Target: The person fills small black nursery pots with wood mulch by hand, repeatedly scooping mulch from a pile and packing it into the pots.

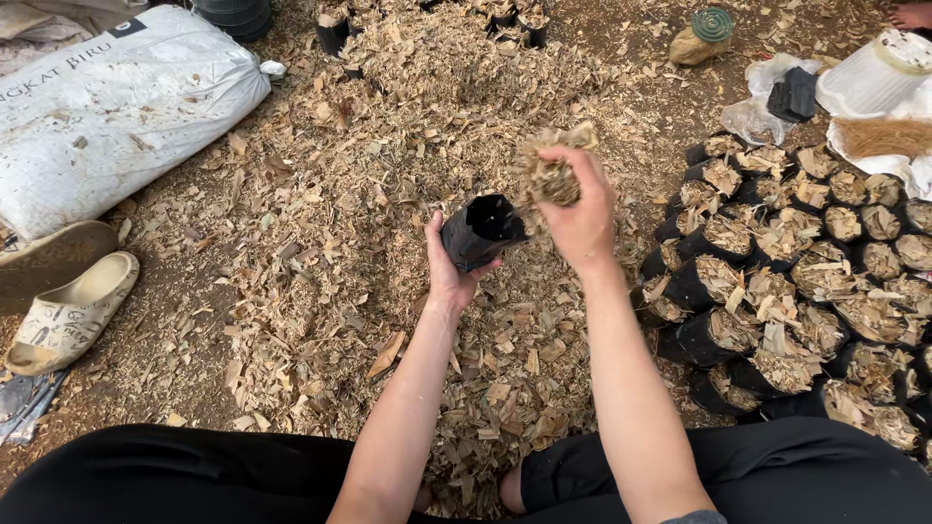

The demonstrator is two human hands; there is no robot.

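Black plastic, a small nursery bag (480, 229), was held open-mouthed in the left hand (449, 272), fingers wrapped around its side, above the heap of pale wood shavings (388, 243). Just beside its rim, a clump of shavings (551, 175) was gripped in the closed fingers of the right hand (581, 218). The mouth would best be kept wide and tilted toward the clump, it was judged, so little would be spilled. Filled black bags (777, 291) were ranked in rows at the right. A big white sack (116, 107) with dark lettering was lying at upper left, a pale sandal (68, 315) below it.
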